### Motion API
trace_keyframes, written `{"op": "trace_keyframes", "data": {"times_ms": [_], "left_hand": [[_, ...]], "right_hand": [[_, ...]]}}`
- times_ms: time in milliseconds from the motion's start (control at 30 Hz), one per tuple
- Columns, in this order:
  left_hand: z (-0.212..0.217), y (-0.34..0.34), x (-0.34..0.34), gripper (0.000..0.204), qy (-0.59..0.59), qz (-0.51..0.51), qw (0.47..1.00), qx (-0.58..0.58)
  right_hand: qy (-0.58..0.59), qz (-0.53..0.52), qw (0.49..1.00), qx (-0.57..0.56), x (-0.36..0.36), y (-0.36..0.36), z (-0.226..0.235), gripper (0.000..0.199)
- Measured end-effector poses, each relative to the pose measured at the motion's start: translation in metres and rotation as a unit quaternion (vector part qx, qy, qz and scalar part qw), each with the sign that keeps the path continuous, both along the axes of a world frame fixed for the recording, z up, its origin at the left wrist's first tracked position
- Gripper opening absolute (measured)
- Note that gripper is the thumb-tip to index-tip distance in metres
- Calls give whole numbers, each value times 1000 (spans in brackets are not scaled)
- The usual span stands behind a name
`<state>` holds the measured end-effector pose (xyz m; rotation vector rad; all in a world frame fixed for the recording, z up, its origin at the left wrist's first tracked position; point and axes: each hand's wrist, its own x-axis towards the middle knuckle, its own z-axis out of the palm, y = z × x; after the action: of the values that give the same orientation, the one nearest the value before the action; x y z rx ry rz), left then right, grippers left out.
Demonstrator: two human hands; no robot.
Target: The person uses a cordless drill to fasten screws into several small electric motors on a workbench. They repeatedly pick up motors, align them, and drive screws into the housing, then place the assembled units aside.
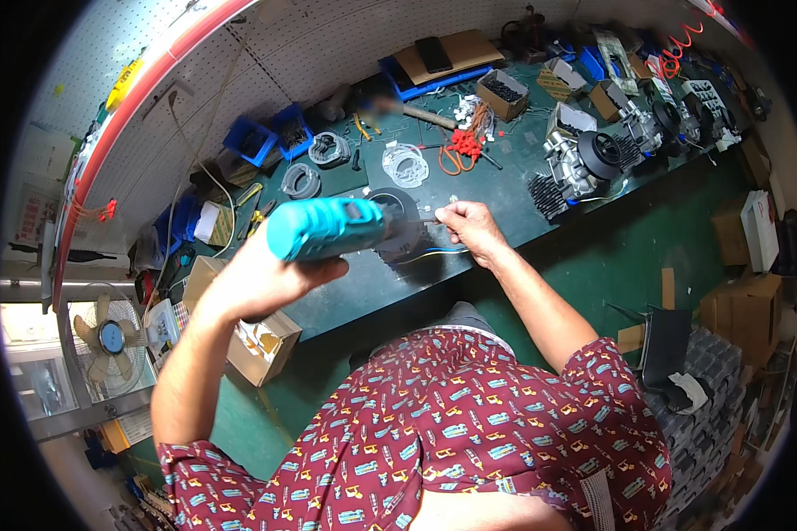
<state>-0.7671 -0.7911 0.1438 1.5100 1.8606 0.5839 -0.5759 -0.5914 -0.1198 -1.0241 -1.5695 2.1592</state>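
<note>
My left hand [270,273] is wrapped around a teal cordless power driver [323,227], its front end pointing right. Beneath the tool's front end lies a round black part [406,246] on the bench, partly hidden by the tool. Thin coloured wires [447,250] run out from its right side. My right hand [474,230] is closed in a pinch just right of the round part. A thin dark shaft [428,219] shows between the driver's front and those fingertips; whether they grip it or a small piece at its end, I cannot tell.
Behind the hands, grey coiled rings [406,165], red-handled pieces [466,143] and blue bins [250,140] sit on the green bench [514,199]. Metal motor assemblies [578,166] stand at the right. A cardboard box [264,347] is below the bench's left edge; a fan [111,338] stands far left.
</note>
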Motion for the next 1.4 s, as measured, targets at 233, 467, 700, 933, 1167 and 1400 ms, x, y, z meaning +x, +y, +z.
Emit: {"op": "trace_keyframes", "data": {"times_ms": [233,467,700,933,1167,1400], "left_hand": [[4,52,-1,37,189,-85,975,-86],[9,78,14,51,257,-104,938,-209],[5,77,7,40,221,-118,959,-133],[-3,81,7,38,230,-136,952,-147],[6,97,13,45,252,-154,926,-236],[4,98,20,41,239,-112,937,-227]], "right_hand": [[-45,64,987,139,-8,-16,-23,32],[-30,83,986,142,-9,-18,-24,30],[-28,84,985,149,-7,-17,-32,27],[-130,111,977,128,-10,-17,-19,51],[43,87,977,190,-29,-31,-30,49],[57,111,979,164,-28,-28,-33,53]]}}
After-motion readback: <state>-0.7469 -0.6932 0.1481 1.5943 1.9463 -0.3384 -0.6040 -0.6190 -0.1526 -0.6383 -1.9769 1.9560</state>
